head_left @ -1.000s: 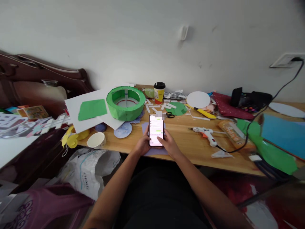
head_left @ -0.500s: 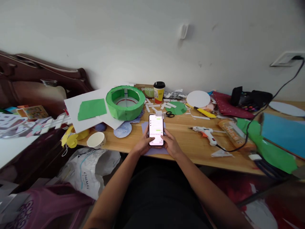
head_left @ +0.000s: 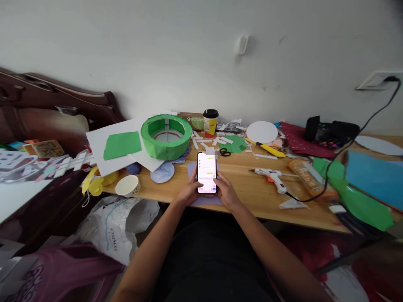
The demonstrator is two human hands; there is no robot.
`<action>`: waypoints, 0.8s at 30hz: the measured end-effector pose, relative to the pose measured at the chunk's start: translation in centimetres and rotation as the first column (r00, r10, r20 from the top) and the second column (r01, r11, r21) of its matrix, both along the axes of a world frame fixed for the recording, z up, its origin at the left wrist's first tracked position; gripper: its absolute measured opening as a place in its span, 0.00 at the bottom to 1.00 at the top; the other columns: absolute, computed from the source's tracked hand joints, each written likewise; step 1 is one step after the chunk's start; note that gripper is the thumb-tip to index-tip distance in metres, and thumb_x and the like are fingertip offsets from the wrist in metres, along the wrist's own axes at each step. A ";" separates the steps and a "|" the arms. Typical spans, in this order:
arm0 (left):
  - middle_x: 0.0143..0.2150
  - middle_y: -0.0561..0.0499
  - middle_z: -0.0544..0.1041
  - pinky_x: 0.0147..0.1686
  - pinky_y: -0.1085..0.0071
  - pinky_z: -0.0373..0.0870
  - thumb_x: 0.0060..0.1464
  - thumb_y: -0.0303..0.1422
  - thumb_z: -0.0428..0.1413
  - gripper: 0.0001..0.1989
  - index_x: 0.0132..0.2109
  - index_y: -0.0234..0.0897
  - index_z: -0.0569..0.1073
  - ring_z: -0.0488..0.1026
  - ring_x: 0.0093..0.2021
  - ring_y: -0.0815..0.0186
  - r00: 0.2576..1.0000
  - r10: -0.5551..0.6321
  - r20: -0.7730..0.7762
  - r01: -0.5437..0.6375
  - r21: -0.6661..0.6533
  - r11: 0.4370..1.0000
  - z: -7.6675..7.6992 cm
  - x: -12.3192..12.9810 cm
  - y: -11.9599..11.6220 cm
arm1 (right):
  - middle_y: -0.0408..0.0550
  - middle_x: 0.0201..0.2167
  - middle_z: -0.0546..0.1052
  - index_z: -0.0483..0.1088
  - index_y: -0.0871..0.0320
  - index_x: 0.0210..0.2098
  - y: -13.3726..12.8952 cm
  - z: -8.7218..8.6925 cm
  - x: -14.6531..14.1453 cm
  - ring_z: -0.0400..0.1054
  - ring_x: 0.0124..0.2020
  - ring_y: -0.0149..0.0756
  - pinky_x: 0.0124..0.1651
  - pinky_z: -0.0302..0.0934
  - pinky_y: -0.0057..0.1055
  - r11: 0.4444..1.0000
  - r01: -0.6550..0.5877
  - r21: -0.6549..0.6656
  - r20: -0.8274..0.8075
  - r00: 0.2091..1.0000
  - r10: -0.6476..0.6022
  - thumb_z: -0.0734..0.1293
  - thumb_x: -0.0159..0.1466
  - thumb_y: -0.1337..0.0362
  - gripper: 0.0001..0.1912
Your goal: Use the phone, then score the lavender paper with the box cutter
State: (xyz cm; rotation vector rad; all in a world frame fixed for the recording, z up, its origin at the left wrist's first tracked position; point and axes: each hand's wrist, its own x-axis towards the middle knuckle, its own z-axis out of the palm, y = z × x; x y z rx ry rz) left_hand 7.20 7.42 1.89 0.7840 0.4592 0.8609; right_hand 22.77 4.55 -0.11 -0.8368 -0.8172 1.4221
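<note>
We hold the phone (head_left: 207, 171) on the near side of the lidded cup (head_left: 210, 124), with its lit screen facing us. Our left hand (head_left: 189, 191) is closed around the phone's left edge, our right hand (head_left: 228, 192) around its right edge. Both thumbs extend over the lower screen; we cannot tell whether either presses it. Below the phone, nearer to us than the cup, a purple sheet (head_left: 208, 201) lies on the wooden table (head_left: 244, 191). Black scissors (head_left: 223, 150) lie just nearer to us than the cup. We see a green ring (head_left: 170, 149) left of the cup and a glue gun (head_left: 278, 182) to its right, nearer to us.
</note>
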 end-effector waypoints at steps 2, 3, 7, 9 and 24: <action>0.67 0.42 0.64 0.44 0.43 0.75 0.47 0.21 0.55 0.51 0.72 0.57 0.42 0.75 0.53 0.45 1.000 -0.008 0.017 0.009 -0.015 1.000 -0.1 0.0 0.1 | 0.46 0.49 0.79 0.69 0.52 0.56 -0.1 0.3 -0.1 0.74 0.48 0.48 0.48 0.70 0.43 1.000 0.012 -0.013 -0.050 0.999 -0.013 0.72 0.56 0.56 0.28; 0.67 0.42 0.65 0.42 0.43 0.76 0.49 0.23 0.55 0.49 0.72 0.58 0.42 0.75 0.51 0.45 1.000 -0.013 0.019 0.013 -0.027 1.000 -0.2 0.0 0.2 | 0.46 0.48 0.79 0.69 0.52 0.55 -0.1 0.4 -0.1 0.74 0.48 0.49 0.48 0.70 0.43 1.000 0.019 -0.023 -0.060 0.998 -0.021 0.72 0.56 0.56 0.28; 0.65 0.42 0.67 0.39 0.44 0.77 0.56 0.28 0.54 0.43 0.71 0.59 0.43 0.78 0.47 0.47 1.000 -0.022 0.005 0.022 -0.060 0.998 -0.4 -0.1 0.5 | 0.46 0.46 0.80 0.70 0.52 0.54 -0.1 0.7 -0.2 0.74 0.48 0.50 0.47 0.70 0.44 0.998 0.033 -0.050 -0.060 0.998 -0.036 0.73 0.54 0.55 0.29; 0.64 0.43 0.68 0.41 0.43 0.76 0.57 0.29 0.53 0.42 0.71 0.59 0.43 0.77 0.48 0.47 0.999 -0.028 0.033 0.030 -0.073 0.997 -0.4 -0.1 0.5 | 0.46 0.46 0.80 0.70 0.52 0.53 0.0 0.7 -0.2 0.75 0.47 0.49 0.47 0.70 0.43 0.998 0.045 -0.044 -0.053 0.997 -0.047 0.73 0.54 0.53 0.28; 0.67 0.45 0.64 0.47 0.39 0.72 0.47 0.22 0.51 0.50 0.72 0.57 0.40 0.74 0.54 0.45 0.991 -0.056 0.119 0.067 -0.093 0.993 -0.2 -0.3 0.4 | 0.48 0.47 0.79 0.70 0.54 0.50 0.3 0.9 -0.5 0.75 0.46 0.48 0.44 0.71 0.42 0.994 0.105 -0.030 -0.005 0.994 -0.105 0.71 0.57 0.47 0.26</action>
